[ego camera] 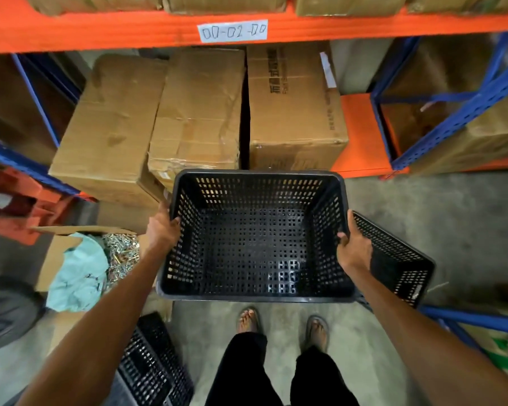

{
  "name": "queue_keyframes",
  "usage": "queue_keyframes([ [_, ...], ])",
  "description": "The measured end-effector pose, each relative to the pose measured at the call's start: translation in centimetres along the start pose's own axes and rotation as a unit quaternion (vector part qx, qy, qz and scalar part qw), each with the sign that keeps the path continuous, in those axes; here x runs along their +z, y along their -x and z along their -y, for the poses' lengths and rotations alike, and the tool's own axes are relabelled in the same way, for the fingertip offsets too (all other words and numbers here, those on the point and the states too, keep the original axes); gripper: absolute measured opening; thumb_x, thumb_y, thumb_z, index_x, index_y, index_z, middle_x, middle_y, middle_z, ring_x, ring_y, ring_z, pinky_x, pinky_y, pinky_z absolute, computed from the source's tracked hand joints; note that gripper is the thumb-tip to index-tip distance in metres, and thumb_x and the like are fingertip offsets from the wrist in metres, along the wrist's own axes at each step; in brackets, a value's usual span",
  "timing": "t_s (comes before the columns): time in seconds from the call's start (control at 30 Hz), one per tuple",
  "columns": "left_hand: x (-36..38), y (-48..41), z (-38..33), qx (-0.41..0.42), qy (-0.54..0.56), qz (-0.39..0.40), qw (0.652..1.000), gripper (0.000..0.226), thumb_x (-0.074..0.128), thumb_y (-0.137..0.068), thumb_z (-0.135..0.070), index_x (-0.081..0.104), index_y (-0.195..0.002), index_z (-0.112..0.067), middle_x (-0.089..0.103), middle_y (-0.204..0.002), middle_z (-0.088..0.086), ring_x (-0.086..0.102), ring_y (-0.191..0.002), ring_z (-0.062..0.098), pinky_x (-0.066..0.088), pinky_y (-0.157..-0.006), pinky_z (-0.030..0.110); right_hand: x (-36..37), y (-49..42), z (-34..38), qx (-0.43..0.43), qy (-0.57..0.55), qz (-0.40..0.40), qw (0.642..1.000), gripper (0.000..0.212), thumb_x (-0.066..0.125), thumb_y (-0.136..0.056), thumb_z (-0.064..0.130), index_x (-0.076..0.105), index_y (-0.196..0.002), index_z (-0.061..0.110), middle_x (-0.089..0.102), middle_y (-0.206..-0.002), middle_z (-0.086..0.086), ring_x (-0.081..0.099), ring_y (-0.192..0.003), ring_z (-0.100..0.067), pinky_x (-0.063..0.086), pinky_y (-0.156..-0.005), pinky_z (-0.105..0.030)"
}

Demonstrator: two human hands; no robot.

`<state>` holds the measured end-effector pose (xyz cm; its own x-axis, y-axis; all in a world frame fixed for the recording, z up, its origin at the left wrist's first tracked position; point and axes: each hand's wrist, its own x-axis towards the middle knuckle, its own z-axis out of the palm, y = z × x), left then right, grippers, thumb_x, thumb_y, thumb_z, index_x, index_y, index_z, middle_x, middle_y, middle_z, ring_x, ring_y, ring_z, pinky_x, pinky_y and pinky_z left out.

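Note:
A black perforated plastic basket (pixel 255 244) hangs in the air in front of me, above the concrete floor, with nothing inside it. My left hand (pixel 162 230) grips its left rim, fingers curled over the edge. My right hand (pixel 354 249) grips the right rim the same way. The basket's far edge sits close to the cardboard boxes on the low shelf.
Three cardboard boxes (pixel 200 112) stand under an orange shelf beam (pixel 100 30). A second black basket (pixel 399 259) lies on the floor to the right, another (pixel 153 364) at the lower left. An open carton of screws with a teal cloth (pixel 79 271) sits left. Blue rack uprights (pixel 458 112) flank the bay.

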<state>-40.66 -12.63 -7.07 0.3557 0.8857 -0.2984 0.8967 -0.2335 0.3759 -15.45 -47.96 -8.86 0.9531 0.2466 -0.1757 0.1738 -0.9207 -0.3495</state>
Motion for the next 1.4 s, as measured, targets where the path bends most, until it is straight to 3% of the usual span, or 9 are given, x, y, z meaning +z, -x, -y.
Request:
queue_keyframes([
  [0.17, 1.5, -1.1, 0.9, 0.006, 0.012, -0.004, 1.0, 0.032, 0.058, -0.092, -0.014, 0.046, -0.121, -0.008, 0.07, -0.099, 0.02, 0.066, -0.076, 0.032, 0.051, -0.062, 0.034, 1.7, -0.8, 0.7, -0.015, 0.004, -0.001, 1.0, 0.062, 0.049, -0.099, 0.025, 0.02, -0.153, 0.039, 0.066, -0.086, -0.029, 0.064, -0.082, -0.042, 0.052, -0.07, -0.045],
  [0.3, 1.9, -1.6, 1.1, 0.008, 0.024, -0.004, 1.0, 0.03, 0.058, -0.092, -0.013, 0.045, -0.119, -0.009, 0.07, -0.092, 0.015, 0.045, -0.05, 0.007, 0.037, -0.045, 0.017, 2.5, -0.9, 0.3, -0.008, 0.004, 0.005, 1.0, 0.064, 0.047, -0.1, 0.027, 0.015, -0.153, 0.042, 0.067, -0.091, -0.028, 0.064, -0.08, -0.041, 0.052, -0.068, -0.043],
  [0.5, 2.2, 0.5, 2.0, 0.038, 0.059, -0.007, 0.998, 0.03, 0.055, -0.094, -0.014, 0.047, -0.122, -0.005, 0.07, -0.094, 0.016, 0.043, -0.051, 0.0, 0.027, -0.041, 0.008, 2.9, 0.0, -1.2, -0.032, -0.004, 0.032, 0.999, 0.067, 0.044, -0.101, 0.03, 0.006, -0.154, 0.041, 0.069, -0.081, -0.024, 0.063, -0.068, -0.037, 0.049, -0.06, -0.039],
  [0.63, 2.8, 2.9, 3.3, 0.018, 0.052, 0.008, 0.998, 0.029, 0.055, -0.093, -0.008, 0.049, -0.121, -0.002, 0.068, -0.095, 0.018, 0.05, -0.059, 0.012, 0.036, -0.041, 0.01, 2.6, -0.3, -1.5, -0.043, -0.028, 0.073, 0.996, 0.08, 0.05, -0.098, 0.016, -0.001, -0.153, 0.045, 0.073, -0.11, -0.009, 0.067, -0.084, -0.035, 0.055, -0.071, -0.037],
  [0.77, 3.8, 4.6, 4.4, -0.025, 0.092, 0.023, 0.995, 0.025, 0.047, -0.098, -0.006, 0.048, -0.122, 0.0, 0.048, -0.07, -0.009, 0.041, -0.054, 0.001, 0.035, -0.034, -0.001, 2.1, 0.0, -1.2, -0.044, -0.055, 0.108, 0.992, 0.087, 0.049, -0.097, 0.008, -0.005, -0.151, 0.049, 0.068, -0.125, 0.003, 0.066, -0.1, -0.031, 0.055, -0.08, -0.034],
  [0.97, 3.5, 3.9, 5.1, -0.015, 0.087, 0.035, 0.995, 0.025, 0.046, -0.099, -0.013, 0.047, -0.124, -0.011, 0.058, -0.075, -0.005, 0.048, -0.052, 0.002, 0.036, -0.03, 0.009, 2.1, 0.2, -1.2, -0.041, -0.057, 0.14, 0.988, 0.088, 0.047, -0.098, 0.008, -0.009, -0.15, 0.05, 0.065, -0.13, 0.001, 0.064, -0.101, -0.034, 0.055, -0.073, -0.033],
  [1.07, 3.3, 3.6, 5.3, -0.007, 0.078, 0.041, 0.996, 0.027, 0.048, -0.099, -0.019, 0.047, -0.126, -0.019, 0.058, -0.08, -0.009, 0.052, -0.055, -0.001, 0.036, -0.039, 0.011, 2.3, -0.1, -1.1, -0.037, -0.065, 0.143, 0.987, 0.087, 0.046, -0.097, 0.007, -0.008, -0.15, 0.049, 0.065, -0.129, -0.001, 0.065, -0.095, -0.032, 0.051, -0.066, -0.026],
  [1.23, 3.9, 3.3, 5.3, -0.01, 0.084, 0.052, 0.995, 0.029, 0.046, -0.1, -0.015, 0.043, -0.129, -0.016, 0.064, -0.093, 0.004, 0.052, -0.057, 0.0, 0.036, -0.041, 0.01, 2.3, -0.7, -1.5, -0.036, -0.069, 0.159, 0.984, 0.09, 0.046, -0.097, 0.007, -0.013, -0.147, 0.054, 0.067, -0.126, -0.005, 0.065, -0.088, -0.03, 0.059, -0.067, -0.036],
  [1.4, 4.4, 3.1, 5.9, 0.022, 0.065, 0.059, 0.996, 0.046, 0.039, -0.101, -0.017, 0.024, -0.145, -0.01, 0.062, -0.093, 0.01, 0.058, -0.068, 0.02, 0.039, -0.044, 0.015, 2.7, -0.1, -1.6, -0.093, -0.054, 0.14, 0.984, 0.095, 0.05, -0.093, 0.001, -0.014, -0.152, 0.04, 0.06, -0.133, -0.008, 0.062, -0.105, -0.032, 0.056, -0.075, -0.041],
])
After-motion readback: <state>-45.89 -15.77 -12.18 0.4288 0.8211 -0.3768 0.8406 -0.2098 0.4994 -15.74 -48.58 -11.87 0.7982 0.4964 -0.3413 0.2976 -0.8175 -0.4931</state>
